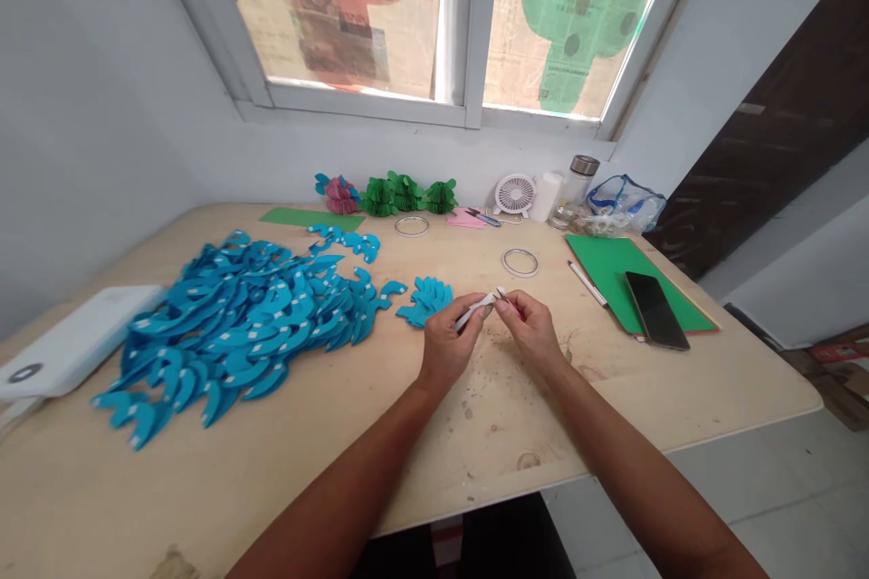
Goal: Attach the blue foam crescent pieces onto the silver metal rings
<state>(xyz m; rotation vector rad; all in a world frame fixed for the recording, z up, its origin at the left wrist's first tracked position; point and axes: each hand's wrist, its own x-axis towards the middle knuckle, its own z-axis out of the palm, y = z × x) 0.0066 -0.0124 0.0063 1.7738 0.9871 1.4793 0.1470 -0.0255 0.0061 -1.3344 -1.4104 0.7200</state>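
Hands meet in the middle of the worktop (611,398). My left hand (444,346) is pinched shut on a small white strip (477,308), and my right hand (533,328) pinches its other end. The strip sits just above the wood, beside a little fan of blue paper pieces (426,300). I think slow, gentle pulls work best, with both pinches kept close together. My fingers hide most of the strip, so I cannot tell if it is tape or paper.
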